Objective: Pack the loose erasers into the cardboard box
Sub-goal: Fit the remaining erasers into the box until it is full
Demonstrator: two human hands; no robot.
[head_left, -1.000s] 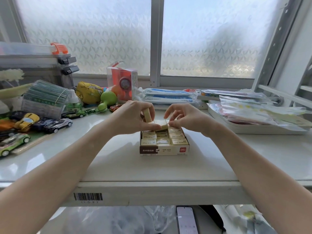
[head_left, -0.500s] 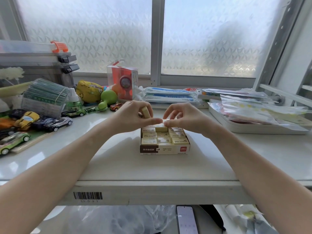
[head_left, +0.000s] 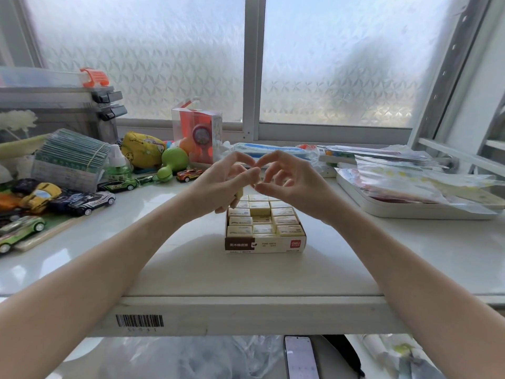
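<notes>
The cardboard box (head_left: 273, 244) lies open on the white table, filled with rows of cream erasers (head_left: 284, 220). Both hands hover just above its far end, fingertips meeting. My left hand (head_left: 222, 184) grips one loose eraser (head_left: 240, 193) under its curled lower fingers; only the eraser's end shows. Beside it, my right hand (head_left: 289, 181) has loosely curved fingers touching the left fingertips, and I see nothing held in it.
Toy cars (head_left: 90, 200), a banded card stack (head_left: 69, 160) and green and yellow toys (head_left: 172, 162) crowd the left. A white tray (head_left: 396, 209) with plastic bags sits right. Packets line the window sill behind. A phone (head_left: 300, 356) lies below the table edge.
Both hands have risen from the box's back rows. The eraser that the right hand was setting down now lies in the box. The left hand still holds its eraser, now lower in the hand.
</notes>
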